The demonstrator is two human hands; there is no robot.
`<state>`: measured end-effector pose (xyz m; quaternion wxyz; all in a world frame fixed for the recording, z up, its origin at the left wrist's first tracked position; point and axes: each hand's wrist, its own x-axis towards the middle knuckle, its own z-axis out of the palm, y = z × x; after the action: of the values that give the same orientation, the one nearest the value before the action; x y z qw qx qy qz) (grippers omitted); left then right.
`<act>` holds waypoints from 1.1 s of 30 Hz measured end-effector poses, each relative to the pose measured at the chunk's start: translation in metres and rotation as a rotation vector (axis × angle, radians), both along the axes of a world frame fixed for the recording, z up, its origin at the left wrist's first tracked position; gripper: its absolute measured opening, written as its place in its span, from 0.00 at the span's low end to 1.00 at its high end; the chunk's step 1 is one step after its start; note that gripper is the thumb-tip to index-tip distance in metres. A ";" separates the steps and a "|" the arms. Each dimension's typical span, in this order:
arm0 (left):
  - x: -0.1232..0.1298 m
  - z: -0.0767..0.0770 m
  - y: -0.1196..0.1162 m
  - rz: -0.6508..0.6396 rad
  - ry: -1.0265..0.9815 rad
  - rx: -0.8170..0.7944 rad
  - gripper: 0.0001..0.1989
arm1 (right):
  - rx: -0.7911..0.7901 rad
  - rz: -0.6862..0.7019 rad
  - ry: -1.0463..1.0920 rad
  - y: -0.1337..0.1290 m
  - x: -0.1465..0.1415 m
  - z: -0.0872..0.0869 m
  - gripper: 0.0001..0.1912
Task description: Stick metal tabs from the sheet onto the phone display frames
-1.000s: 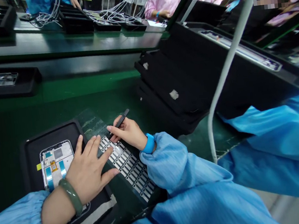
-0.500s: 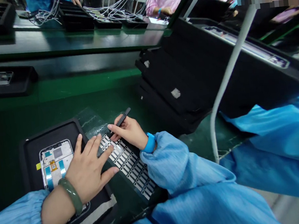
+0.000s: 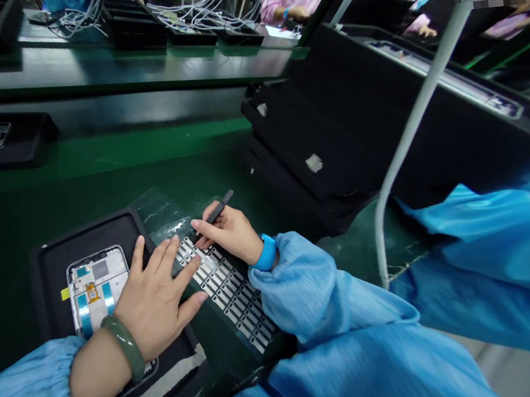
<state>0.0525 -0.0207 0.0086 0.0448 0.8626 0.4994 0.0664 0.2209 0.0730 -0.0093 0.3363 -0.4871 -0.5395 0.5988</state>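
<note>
The left hand (image 3: 150,305), open, touches a label sheet (image 3: 232,295) on the worktop (image 3: 187,175), right of the phone frame (image 3: 111,263); slipping tweezers (image 3: 221,205), pinched by the right hand (image 3: 231,235), could crease it

The left hand (image 3: 150,305) lies palm down, fingers (image 3: 169,257) spread, while the right hand (image 3: 231,235) curls in a pinch.

Dim, uneven light, probably from overhead; pale glare streaks the shelf (image 3: 138,73) and glints on the sticker sheet (image 3: 230,294); the black stack (image 3: 329,135) sinks into shadow; edges stretch and blur; coarse squares mask the top right.
</note>
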 end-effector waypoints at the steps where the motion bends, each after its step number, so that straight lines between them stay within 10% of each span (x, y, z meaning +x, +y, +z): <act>1: 0.000 0.000 0.000 0.003 -0.003 -0.002 0.23 | -0.002 0.006 0.006 0.000 0.000 0.001 0.17; 13: 0.025 0.001 0.029 0.259 -0.077 -0.012 0.23 | -0.079 -0.023 0.173 0.001 0.005 0.003 0.20; 33: 0.022 -0.010 0.033 0.251 -0.248 0.039 0.09 | 0.024 -0.126 0.224 -0.011 0.010 0.018 0.20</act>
<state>0.0750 0.0123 -0.0011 0.0807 0.7794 0.5926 0.1869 0.2306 0.0621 0.0086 0.4372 -0.4459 -0.4740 0.6208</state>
